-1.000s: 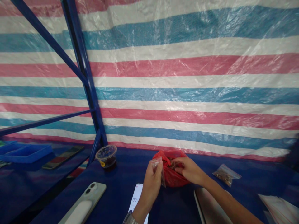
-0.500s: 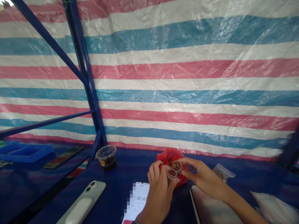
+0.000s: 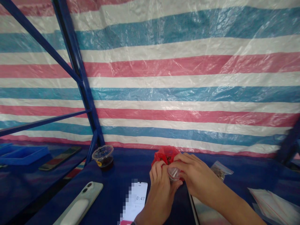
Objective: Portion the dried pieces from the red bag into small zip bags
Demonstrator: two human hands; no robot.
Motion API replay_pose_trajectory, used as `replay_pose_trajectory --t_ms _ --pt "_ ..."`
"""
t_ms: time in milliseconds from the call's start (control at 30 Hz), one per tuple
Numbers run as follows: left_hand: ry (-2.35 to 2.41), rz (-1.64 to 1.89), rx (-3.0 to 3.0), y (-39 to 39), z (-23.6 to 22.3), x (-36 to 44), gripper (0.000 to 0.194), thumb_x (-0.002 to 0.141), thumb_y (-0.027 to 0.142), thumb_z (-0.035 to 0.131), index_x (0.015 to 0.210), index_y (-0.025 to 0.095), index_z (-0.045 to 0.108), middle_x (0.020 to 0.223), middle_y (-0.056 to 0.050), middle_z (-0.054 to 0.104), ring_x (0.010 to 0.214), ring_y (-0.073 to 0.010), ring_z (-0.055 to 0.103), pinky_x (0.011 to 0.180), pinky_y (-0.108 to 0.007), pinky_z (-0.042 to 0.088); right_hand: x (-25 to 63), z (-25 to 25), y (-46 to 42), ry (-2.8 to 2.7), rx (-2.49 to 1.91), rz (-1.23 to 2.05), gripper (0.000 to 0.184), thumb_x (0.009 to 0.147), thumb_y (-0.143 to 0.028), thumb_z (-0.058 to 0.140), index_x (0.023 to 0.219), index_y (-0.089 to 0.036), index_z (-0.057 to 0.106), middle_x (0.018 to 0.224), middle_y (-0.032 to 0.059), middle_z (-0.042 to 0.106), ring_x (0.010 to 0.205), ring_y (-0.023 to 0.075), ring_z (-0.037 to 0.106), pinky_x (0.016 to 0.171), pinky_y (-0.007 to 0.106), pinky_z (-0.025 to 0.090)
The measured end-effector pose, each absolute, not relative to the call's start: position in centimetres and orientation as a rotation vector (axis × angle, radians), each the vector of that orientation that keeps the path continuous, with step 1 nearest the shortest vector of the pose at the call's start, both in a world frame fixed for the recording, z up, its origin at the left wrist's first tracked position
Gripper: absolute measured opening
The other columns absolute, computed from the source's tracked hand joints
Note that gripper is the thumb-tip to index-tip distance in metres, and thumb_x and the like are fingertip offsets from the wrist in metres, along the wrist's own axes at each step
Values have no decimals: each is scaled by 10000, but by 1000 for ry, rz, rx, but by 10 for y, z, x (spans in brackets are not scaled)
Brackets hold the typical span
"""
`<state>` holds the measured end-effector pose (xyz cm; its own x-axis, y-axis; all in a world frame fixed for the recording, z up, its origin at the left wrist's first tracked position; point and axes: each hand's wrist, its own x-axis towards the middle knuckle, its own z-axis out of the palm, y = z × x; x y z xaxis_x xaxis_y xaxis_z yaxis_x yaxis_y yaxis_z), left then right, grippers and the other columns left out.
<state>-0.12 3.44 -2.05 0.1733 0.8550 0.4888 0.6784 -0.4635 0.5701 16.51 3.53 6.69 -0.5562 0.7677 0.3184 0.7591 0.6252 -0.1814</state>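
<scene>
Far left: blue plastic tray [image 3: 22,155] on a lower shelf [image 3: 28,175], dark phone [image 3: 59,158] just beside it.
Frame: blue steel posts [image 3: 81,93] in front of a striped tarp [image 3: 178,78] in red, white and blue.
Counter: dark blue cloth top [image 3: 117,168].
Cup by the post: lidded plastic cup [image 3: 102,157], dark liquid in the bottom.
Near edge: pale phone in a case with a white grip [image 3: 78,203], then a second phone [image 3: 134,201] showing 0:47, part of its screen pixelated.
My hands: left hand [image 3: 160,195] and right hand [image 3: 197,176] close together, fingers curled, pressed around a small clear plastic cup [image 3: 174,173], pinching it between them.
Bag: red plastic bag [image 3: 164,155] right behind my hands, touching them, brown bits inside.
Right of hands: small zip bag [image 3: 220,171] with brown bits, pale flat object [image 3: 208,212] under my right forearm.
Far right: clear plastic sheets [image 3: 272,206] on the counter.
</scene>
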Motion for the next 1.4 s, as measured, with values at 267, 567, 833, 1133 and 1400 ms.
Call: replay_pose_trajectory --t_ms 267,567,833,1133,1400 --pt "1561 1298 1945 40 -20 -16 198 966 348 601 1104 208 622 1261 -138 549 1197 -339 516 1074 -553 423 174 66 55 -2303 -1355 -23 431 894 -20 508 1176 -229 759 1232 98 733 1175 274 654 1059 406 460" --pt "1173 1046 1351 15 -34 -8 437 883 623 692 1085 236 710 1144 -119 754 1106 -326 668 1011 -385 491 167 39 64 -2467 -1559 73 531 742 18 549 1165 -220 764 1254 89 761 1190 293 662 996 400 448" --pt "967 1180 1046 29 -16 2 682 750 772 753 1112 194 748 1120 -110 796 1114 -318 703 1062 -425 500 165 37 56 -2447 -1603 155 393 796 -51 594 1124 -190 762 1224 122 776 1192 320 675 997 416 459" --pt "1004 1152 957 41 -34 -4 635 707 789 777 861 176 717 725 -15 703 699 -189 650 695 -291 520 163 32 67 -2208 -1765 84 369 1091 -375 430 1078 -192 750 1136 134 792 1051 302 727 883 376 491" --pt "1189 1337 1266 39 -18 -12 546 811 713 715 1011 206 721 898 -53 736 905 -264 677 861 -349 518 161 28 69 -2374 -1704 -18 347 897 -34 541 1126 -192 747 1221 132 756 1189 302 640 965 386 459"
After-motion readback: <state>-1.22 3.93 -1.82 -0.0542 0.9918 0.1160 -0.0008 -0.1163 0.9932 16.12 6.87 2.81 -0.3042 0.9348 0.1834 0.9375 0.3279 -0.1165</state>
